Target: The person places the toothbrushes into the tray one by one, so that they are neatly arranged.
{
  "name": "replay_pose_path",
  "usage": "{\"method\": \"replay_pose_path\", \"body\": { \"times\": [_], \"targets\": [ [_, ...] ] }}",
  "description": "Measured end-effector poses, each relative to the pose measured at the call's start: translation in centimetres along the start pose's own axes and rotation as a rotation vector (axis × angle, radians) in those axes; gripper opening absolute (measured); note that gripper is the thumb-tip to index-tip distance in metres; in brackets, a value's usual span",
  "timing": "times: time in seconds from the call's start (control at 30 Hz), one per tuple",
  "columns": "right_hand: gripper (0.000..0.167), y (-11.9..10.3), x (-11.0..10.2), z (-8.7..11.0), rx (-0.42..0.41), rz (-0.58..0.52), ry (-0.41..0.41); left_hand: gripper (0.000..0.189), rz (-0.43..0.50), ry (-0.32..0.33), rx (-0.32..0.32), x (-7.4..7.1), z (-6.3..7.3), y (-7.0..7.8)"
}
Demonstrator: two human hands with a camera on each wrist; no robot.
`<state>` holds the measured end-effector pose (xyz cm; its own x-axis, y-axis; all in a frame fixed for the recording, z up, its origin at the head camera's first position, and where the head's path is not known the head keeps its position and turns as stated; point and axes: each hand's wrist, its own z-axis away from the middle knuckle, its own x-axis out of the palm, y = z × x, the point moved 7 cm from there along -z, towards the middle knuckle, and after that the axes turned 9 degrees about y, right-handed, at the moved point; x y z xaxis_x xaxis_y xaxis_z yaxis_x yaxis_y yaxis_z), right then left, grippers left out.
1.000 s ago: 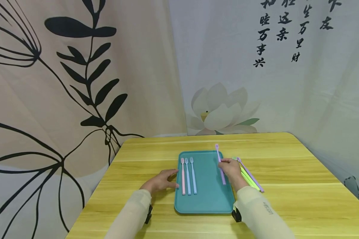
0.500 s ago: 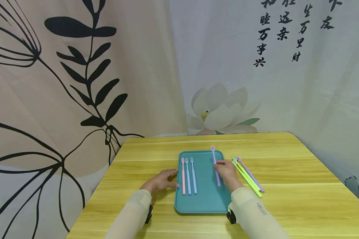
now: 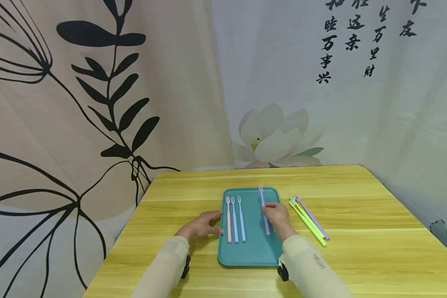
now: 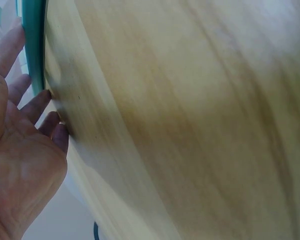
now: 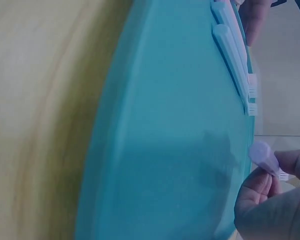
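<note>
My right hand (image 3: pixel 277 217) pinches a purple toothbrush (image 3: pixel 264 211) over the right half of a teal tray (image 3: pixel 251 252). Its bristle head points away from me; in the right wrist view the handle end of the purple toothbrush (image 5: pixel 262 154) shows between thumb and fingers. A pink toothbrush (image 3: pixel 229 221) and two blue toothbrushes (image 3: pixel 242 223) lie side by side along the tray's left side. At the tray's left edge, my left hand (image 3: pixel 200 225) has its fingers extended, fingertips at the rim. The left wrist view shows that hand (image 4: pixel 25 150) palm toward the camera.
To the right of the tray, two green toothbrushes (image 3: pixel 308 223) and another purple toothbrush (image 3: pixel 313 218) lie close together on the wooden table (image 3: pixel 372 248). A printed curtain (image 3: pixel 186 82) hangs behind the table's far edge.
My right hand has moved left and slightly toward me with the purple toothbrush, farther in over the tray. The green toothbrushes are now fully uncovered. My left hand stays at the tray's edge.
</note>
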<state>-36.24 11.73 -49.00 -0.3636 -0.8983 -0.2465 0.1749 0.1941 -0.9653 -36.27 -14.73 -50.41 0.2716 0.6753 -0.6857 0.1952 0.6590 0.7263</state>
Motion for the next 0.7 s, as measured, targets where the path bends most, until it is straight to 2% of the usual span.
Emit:
{"method": "replay_pose_path", "body": {
  "times": [0.27,0.7],
  "targets": [
    [0.027,-0.2,0.6,0.5,0.007,0.005,-0.013,0.075,-0.008,0.003,0.009,0.0,0.0,0.0],
    [0.024,0.1,1.7,0.7,0.022,0.089,0.003,0.075,0.019,-0.009,0.022,0.0,-0.1,-0.1]
  ]
}}
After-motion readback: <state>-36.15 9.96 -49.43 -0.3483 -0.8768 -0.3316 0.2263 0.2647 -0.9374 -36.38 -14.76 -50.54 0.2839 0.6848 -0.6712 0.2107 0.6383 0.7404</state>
